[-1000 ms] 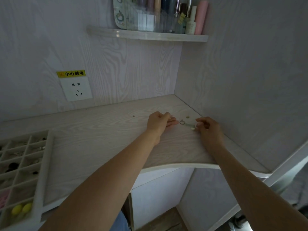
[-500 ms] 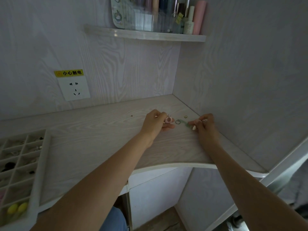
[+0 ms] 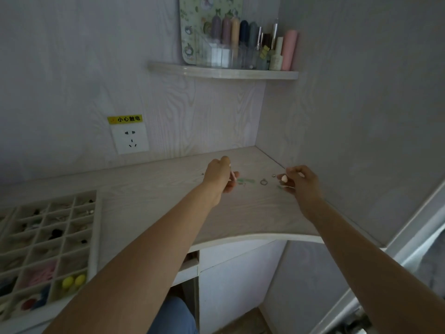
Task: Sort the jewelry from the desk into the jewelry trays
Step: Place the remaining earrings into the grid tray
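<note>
Desk [image 3: 149, 198]: pale wood-grain laminate w/ curved front edge, set in a corner of matching panel walls. Jewelry tray [image 3: 95, 239] at far left, cream, felt-looking grid of square cells; holds small dark bits, pink tangle [image 3: 41, 273], two yellow oval pieces [image 3: 73, 281] in one cell, red & blue items in the nearest cells. Corner shelf [image 3: 224, 72] above carries a clear organiser of rounded tubes, small bottles, a pink cylinder [image 3: 289, 50], and a printed green card behind them. White wall socket [image 3: 130, 138] w/ yellow warning label.

Left hand [image 3: 220, 177] fingers curled, pinching a small pinkish piece [image 3: 233, 175]; exact shape too blurred to tell. Right hand [image 3: 301, 180] curled too, thumb & forefinger pinching a small pale piece [image 3: 284, 178].

Vs 0.5 s ago: hands are wider apart and lifted off the desk; view has tilted up, so more shelf shows.

Still on the desk between the hands: a thin metal ring [image 3: 264, 181], a blurred green piece [image 3: 245, 181] just left of it, a tiny metallic bit [image 3: 273, 175] nearer the corner.
</note>
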### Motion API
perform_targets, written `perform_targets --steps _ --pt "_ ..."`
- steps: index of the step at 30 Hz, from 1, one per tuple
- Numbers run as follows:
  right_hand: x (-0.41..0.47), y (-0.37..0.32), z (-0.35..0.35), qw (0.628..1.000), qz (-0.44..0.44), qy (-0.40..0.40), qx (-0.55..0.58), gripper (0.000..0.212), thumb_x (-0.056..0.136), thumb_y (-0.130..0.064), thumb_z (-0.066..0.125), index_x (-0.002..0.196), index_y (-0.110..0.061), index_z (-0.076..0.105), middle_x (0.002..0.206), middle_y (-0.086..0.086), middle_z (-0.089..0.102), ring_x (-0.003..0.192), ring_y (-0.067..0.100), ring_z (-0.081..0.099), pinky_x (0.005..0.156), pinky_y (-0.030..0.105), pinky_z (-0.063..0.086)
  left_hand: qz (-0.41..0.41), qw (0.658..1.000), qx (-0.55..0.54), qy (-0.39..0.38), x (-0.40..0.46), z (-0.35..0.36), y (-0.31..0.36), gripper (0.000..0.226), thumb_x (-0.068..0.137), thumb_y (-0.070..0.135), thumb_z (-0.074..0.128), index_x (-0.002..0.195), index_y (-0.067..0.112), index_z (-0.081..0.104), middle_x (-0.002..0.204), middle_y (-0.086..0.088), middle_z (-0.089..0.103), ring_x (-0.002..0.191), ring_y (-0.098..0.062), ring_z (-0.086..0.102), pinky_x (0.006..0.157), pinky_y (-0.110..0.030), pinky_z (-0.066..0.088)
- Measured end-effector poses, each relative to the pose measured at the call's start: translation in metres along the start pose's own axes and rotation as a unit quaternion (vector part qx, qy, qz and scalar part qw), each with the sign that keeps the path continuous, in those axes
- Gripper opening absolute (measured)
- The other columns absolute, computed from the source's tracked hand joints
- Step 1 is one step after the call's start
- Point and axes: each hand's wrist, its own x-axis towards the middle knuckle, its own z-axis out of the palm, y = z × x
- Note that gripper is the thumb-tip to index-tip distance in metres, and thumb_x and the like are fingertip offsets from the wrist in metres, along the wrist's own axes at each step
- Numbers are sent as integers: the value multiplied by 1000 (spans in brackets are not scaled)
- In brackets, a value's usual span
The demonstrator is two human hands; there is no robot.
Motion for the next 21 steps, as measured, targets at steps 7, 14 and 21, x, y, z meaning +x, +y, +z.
perform_targets --steps 7,14,21 --pt "-15 -15 24 986 89 -80 114 16 95 -6 49 80 -2 50 80 19 62 72 21 63 59 19 57 -31 998 -9 -52 -14 -9 -4 32 96 10 30 88 4 60 64 -5 40 55 -14 43 44 -21 37" --pt "-25 -23 44 977 101 -139 122 14 96 -6 48 84 1 53 83 20 64 78 22 65 65 19 58 103 966 212 -102 -8 -4 -21 24 85 28 67 101 10 71 97 -1 65 93 -15 59 76 -22 41" --pt "-32 -25 48 982 52 -169 67 12 92 0 53 80 0 56 78 14 65 75 17 66 65 16 56 206 925 305 -97 -4 -15 -15 21 85 29 66 90 11 75 73 6 60 66 0 49 59 -12 32"
